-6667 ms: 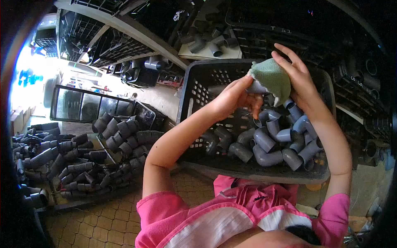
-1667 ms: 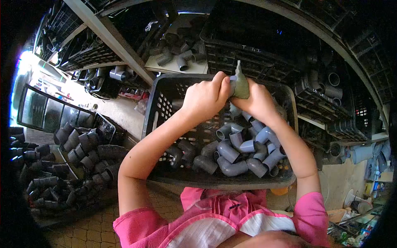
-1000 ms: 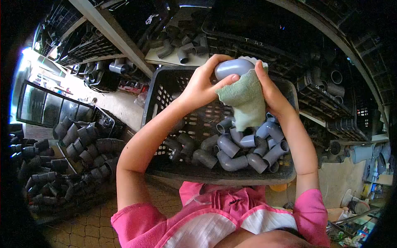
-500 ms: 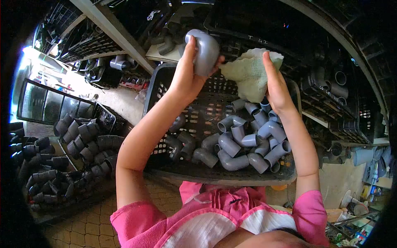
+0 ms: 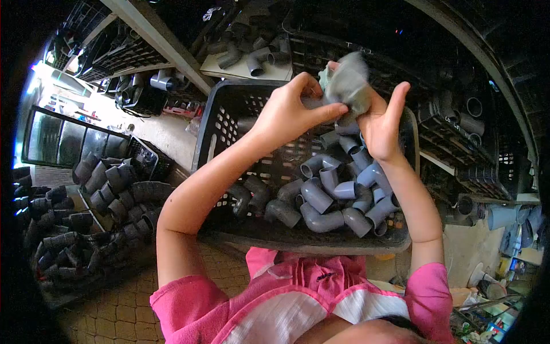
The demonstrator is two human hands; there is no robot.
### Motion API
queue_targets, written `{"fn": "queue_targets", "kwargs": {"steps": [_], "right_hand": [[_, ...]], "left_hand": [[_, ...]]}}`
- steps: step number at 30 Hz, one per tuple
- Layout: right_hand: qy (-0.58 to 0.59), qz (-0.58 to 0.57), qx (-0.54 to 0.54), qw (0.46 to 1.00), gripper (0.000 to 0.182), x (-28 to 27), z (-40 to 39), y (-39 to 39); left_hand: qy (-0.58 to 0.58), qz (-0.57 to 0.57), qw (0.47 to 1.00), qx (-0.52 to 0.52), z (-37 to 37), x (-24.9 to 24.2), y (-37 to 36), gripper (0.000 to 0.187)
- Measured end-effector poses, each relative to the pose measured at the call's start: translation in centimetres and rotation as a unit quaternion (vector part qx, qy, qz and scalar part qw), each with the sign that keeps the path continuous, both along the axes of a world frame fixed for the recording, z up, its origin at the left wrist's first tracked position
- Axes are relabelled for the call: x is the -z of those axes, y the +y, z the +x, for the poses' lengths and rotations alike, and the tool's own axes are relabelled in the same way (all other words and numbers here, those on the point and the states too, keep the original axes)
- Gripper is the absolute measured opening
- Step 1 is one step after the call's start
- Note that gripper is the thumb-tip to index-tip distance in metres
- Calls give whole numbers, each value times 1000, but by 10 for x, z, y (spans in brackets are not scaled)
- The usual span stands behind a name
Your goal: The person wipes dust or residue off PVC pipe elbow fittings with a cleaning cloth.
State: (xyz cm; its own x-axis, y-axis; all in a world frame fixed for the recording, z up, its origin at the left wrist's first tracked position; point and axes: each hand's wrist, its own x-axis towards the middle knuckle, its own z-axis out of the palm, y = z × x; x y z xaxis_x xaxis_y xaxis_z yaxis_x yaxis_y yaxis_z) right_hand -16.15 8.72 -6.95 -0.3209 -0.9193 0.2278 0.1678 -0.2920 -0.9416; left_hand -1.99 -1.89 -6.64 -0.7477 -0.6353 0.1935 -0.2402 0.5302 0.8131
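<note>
My left hand [image 5: 289, 112] is closed, its thumb and fingers gripping a grey pipe elbow [image 5: 313, 102] over the far half of a black crate. Most of the elbow is hidden by my fingers and by a pale green cloth [image 5: 354, 98], which is blurred by motion. My right hand [image 5: 379, 126] has the cloth against its fingers and around the elbow, with the thumb sticking out. Below both hands, several loose grey pipe elbows [image 5: 317, 196] lie in the perforated black crate [image 5: 309, 243].
More elbows [image 5: 256, 60] sit on a pale board behind the crate. Heaps of grey fittings [image 5: 109, 186] stand at the left. Stacked black crates [image 5: 458, 137] hold fittings at the right. A metal beam [image 5: 160, 49] slants across the upper left.
My left hand has moved right and down with the elbow, meeting the cloth. The cloth was hanging spread from my right hand and is now bunched around the elbow.
</note>
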Motion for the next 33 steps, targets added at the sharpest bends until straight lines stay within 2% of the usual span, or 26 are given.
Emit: {"fn": "queue_targets", "kwargs": {"steps": [1, 2, 5, 6, 9, 10, 13, 16, 19, 20, 23, 27, 29, 32, 33], "right_hand": [[78, 6, -16, 997, 95, 1, -3, 1], [59, -2, -36, 998, 76, 2, -8, 0], [244, -21, 110, 963, 40, 10, -5, -7], [189, -14, 114, 975, 38, 6, 1, -7], [78, 39, 132, 987, 52, 7, 4, -7], [70, 42, 153, 985, 53, 11, 3, -9], [39, 93, 97, 990, 48, 13, -2, -6], [-66, 120, 91, 986, 45, 5, 0, -3], [-97, 83, 81, 989, 38, 3, 7, -2], [-89, 86, 90, 988, 38, 2, 9, -2], [-89, 95, 101, 986, 38, -2, 12, -1], [-145, 114, 80, 979, 39, -9, 9, 5], [-169, 110, 58, 978, 38, -9, 6, 6], [-190, 92, 7, 977, 36, -9, 2, 8], [-190, 90, -7, 978, 36, -13, 4, 9]], "left_hand": [[9, -2, 1000, 1, 1, 3, -2, 44], [18, -4, 1000, 3, 1, 9, -6, 42], [60, -35, 997, 21, 3, 10, -10, 37], [75, -48, 996, 23, 3, 9, -12, 38], [136, -124, 982, 43, 4, 3, -11, 38], [158, -156, 974, 50, 3, 0, -10, 38], [172, -204, 961, 75, 2, -1, -7, 39], [145, -227, 959, 89, 2, -8, 1, 43], [78, -299, 949, 61, 6, -11, 2, 43], [72, -285, 956, 25, 4, -2, 0, 42], [51, -177, 983, 13, 3, 2, 10, 39], [75, 10, 995, 64, 0, 3, 10, 31], [110, 155, 979, 68, -2, 2, 11, 33], [139, 367, 916, 88, 2, -11, 16, 37], [145, 304, 938, 78, 1, -6, 14, 35]]}}
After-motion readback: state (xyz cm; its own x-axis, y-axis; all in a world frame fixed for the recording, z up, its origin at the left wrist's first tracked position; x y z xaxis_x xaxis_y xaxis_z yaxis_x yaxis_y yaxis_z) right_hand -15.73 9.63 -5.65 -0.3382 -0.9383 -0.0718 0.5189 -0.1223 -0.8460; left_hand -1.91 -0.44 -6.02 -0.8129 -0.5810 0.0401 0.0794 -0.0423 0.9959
